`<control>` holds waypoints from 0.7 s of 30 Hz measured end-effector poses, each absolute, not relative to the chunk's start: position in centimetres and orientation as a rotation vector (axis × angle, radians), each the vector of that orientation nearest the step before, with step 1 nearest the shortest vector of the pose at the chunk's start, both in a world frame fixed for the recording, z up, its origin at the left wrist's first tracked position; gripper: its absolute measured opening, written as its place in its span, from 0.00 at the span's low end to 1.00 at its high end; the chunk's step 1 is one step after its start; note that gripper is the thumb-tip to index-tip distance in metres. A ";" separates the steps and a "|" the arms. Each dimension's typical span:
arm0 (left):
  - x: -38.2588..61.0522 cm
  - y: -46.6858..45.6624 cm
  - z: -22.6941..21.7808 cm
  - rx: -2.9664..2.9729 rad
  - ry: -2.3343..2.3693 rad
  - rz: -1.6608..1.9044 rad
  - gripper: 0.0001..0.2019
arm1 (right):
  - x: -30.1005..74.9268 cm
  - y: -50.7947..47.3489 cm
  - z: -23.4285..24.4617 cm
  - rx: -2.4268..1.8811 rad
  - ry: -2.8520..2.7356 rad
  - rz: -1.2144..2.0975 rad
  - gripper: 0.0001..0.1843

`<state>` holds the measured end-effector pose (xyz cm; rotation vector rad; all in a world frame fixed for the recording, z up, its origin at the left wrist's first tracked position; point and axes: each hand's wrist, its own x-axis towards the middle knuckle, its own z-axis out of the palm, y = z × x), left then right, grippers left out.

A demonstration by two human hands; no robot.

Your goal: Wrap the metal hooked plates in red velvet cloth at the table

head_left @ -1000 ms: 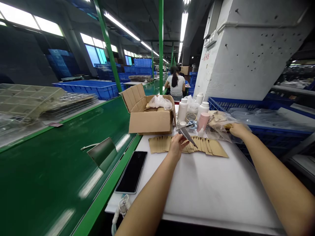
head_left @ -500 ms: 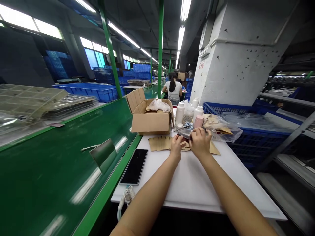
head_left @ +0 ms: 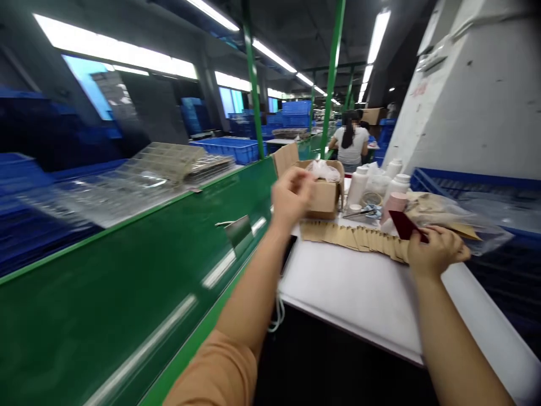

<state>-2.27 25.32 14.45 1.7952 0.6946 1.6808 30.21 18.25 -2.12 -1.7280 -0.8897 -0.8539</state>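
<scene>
My right hand point(head_left: 437, 249) is closed on a thin, flat, dark red piece point(head_left: 403, 225) above the right end of the row of brown paper pieces point(head_left: 353, 237). The kind of the red piece does not show. Raised in front of the cardboard box point(head_left: 322, 197), my left hand point(head_left: 291, 197) has bent fingers smeared by motion. Whether anything is in it I cannot make out. The overlapping paper pieces lie across the white tabletop point(head_left: 346, 282). A phone point(head_left: 289, 252) lies partly hidden behind my left forearm.
White bottles point(head_left: 358, 186), a pink container point(head_left: 394, 206) and a tape roll point(head_left: 372, 198) stand behind the papers. At left runs a green conveyor belt point(head_left: 169, 270) bearing a thin reflective panel point(head_left: 239, 232). Blue crates point(head_left: 230, 148) and a seated person point(head_left: 351, 141) are farther back.
My hands, together over the papers before, are now apart. My left hand has moved left and up to the box. The right holds the dark red piece. The view has turned left.
</scene>
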 end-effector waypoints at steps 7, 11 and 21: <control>-18.7 32.5 12.0 1.675 1.939 1.040 0.16 | 28.6 19.3 -1.2 -1.598 -0.918 -0.837 0.06; -19.4 32.9 7.8 1.592 2.019 0.879 0.16 | 26.4 16.3 1.4 -1.580 -0.936 -0.860 0.10; -20.7 29.8 11.9 1.598 1.960 1.118 0.09 | 24.4 3.1 2.1 -1.461 -0.603 -0.731 0.09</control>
